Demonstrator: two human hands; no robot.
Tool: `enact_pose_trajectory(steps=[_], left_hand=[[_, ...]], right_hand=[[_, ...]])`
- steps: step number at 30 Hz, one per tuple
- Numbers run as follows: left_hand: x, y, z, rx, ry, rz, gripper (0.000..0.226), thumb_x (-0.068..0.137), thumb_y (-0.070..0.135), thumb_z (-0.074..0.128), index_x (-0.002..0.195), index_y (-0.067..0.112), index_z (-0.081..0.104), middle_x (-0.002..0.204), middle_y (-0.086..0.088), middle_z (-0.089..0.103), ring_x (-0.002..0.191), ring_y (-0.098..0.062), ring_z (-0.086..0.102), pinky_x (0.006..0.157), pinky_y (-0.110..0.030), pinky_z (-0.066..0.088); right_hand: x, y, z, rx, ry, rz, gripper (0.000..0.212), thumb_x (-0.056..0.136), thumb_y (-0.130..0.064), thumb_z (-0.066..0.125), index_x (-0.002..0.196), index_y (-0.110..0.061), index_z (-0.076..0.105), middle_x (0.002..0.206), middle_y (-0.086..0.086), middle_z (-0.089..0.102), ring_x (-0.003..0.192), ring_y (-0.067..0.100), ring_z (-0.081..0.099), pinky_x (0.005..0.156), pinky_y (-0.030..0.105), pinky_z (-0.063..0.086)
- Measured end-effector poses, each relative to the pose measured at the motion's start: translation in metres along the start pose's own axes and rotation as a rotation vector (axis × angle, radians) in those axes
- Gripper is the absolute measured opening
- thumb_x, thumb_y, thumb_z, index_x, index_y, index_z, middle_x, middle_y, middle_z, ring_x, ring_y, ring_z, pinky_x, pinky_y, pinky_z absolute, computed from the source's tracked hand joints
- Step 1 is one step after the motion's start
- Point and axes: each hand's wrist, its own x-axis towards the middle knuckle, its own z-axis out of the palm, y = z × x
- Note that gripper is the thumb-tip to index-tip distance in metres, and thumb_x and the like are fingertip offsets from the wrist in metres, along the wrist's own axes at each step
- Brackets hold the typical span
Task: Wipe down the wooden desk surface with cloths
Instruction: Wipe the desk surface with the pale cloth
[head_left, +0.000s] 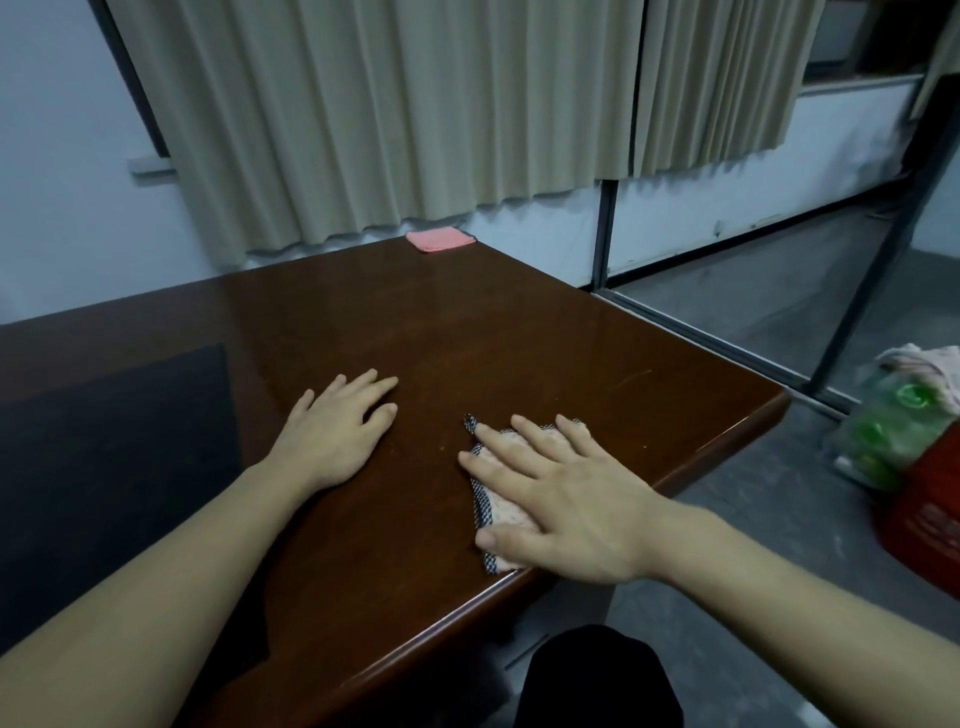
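The dark brown wooden desk (519, 338) fills the middle of the view. My right hand (566, 493) lies flat with straight spread fingers on a pale cloth with a dark checked border (483, 506), near the desk's front right edge. My left hand (337, 421) rests flat on the bare wood to the left of the cloth, fingers spread, holding nothing. A folded pink cloth (440, 240) lies at the far corner of the desk, beneath the curtain.
A black mat (114, 467) covers the desk's left part. Beige curtains (415, 104) hang behind the desk. On the floor at the right stand a red crate (930, 519) and a plastic bag of green items (893, 431). A metal post (605, 234) rises beyond the desk.
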Motion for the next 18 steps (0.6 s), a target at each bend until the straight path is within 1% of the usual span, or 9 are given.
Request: enact_pose_trajectory(steps=[3,5,9,12,15,18], left_hand=[[-0.002,0.0,0.0,-0.004,0.002,0.001,0.052,0.107,0.052,0.025,0.158,0.042,0.025,0.168,0.011,0.014,0.156,-0.019,0.008,0.125,-0.049,0.005],[-0.004,0.0,-0.001,-0.003,0.002,-0.001,0.052,0.107,0.051,0.024,0.158,0.042,0.024,0.168,0.011,0.014,0.156,-0.019,0.008,0.125,-0.047,0.005],[-0.004,0.001,-0.001,0.0,0.006,-0.004,0.051,0.108,0.051,0.025,0.158,0.042,0.024,0.168,0.012,0.014,0.156,-0.018,0.008,0.126,-0.047,0.005],[-0.004,0.002,0.0,-0.006,0.014,-0.006,0.051,0.108,0.051,0.025,0.158,0.042,0.024,0.168,0.012,0.014,0.156,-0.017,0.008,0.126,-0.047,0.005],[-0.005,0.002,0.0,-0.008,0.016,-0.006,0.05,0.108,0.05,0.025,0.158,0.042,0.025,0.168,0.012,0.015,0.156,-0.017,0.009,0.126,-0.047,0.005],[-0.004,0.001,0.001,-0.012,0.011,-0.008,0.05,0.108,0.05,0.025,0.158,0.043,0.025,0.168,0.013,0.015,0.156,-0.016,0.008,0.125,-0.046,0.004]], right_hand=[[0.013,0.019,-0.008,0.023,-0.026,0.015,0.09,0.074,-0.087,-0.003,0.155,-0.049,-0.01,0.163,-0.018,-0.021,0.152,0.013,-0.02,0.124,0.047,-0.013],[0.031,0.042,-0.014,0.026,-0.029,0.086,0.093,0.073,-0.087,0.0,0.157,-0.048,-0.006,0.165,-0.017,-0.018,0.154,0.015,-0.015,0.124,0.047,-0.01],[0.081,0.094,-0.022,0.008,0.007,0.295,0.081,0.089,-0.082,0.013,0.16,-0.045,0.0,0.168,-0.013,-0.01,0.157,0.021,-0.006,0.124,0.051,-0.004],[0.108,0.111,-0.026,0.02,0.004,0.373,0.078,0.093,-0.08,0.016,0.16,-0.043,0.003,0.169,-0.011,-0.009,0.157,0.024,-0.004,0.123,0.054,-0.004],[0.116,0.107,-0.026,0.02,-0.002,0.357,0.076,0.094,-0.078,0.015,0.161,-0.042,0.002,0.169,-0.011,-0.011,0.157,0.025,-0.006,0.123,0.055,-0.005],[0.1,0.086,-0.024,-0.004,-0.024,0.227,0.081,0.089,-0.081,0.009,0.16,-0.043,-0.001,0.169,-0.011,-0.014,0.156,0.024,-0.009,0.124,0.056,-0.005]])
